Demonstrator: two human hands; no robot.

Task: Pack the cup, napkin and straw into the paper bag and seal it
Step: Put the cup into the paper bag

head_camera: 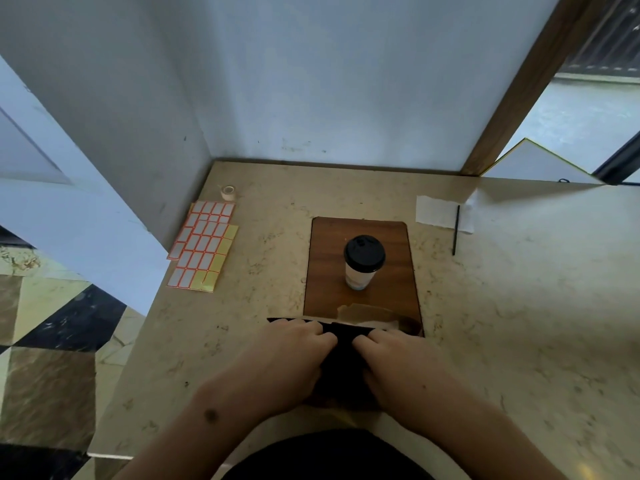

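Now both hands, left [298, 344] & right [391, 351], grip the bag [346, 362] at the table's [519, 306] near edge, fingers curled on its dark top, mouth facing away; inside not visible. Cup [363, 263] upright w/ lid on the board [360, 265], beyond bag. Straw [455, 230] lies pointing away, across napkin [438, 213], far right.

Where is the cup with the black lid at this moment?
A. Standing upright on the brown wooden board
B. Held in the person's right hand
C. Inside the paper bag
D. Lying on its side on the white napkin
A: the cup stands upright on the wooden board, beyond the paper bag that both hands are holding; the napkin lies apart at the far right.
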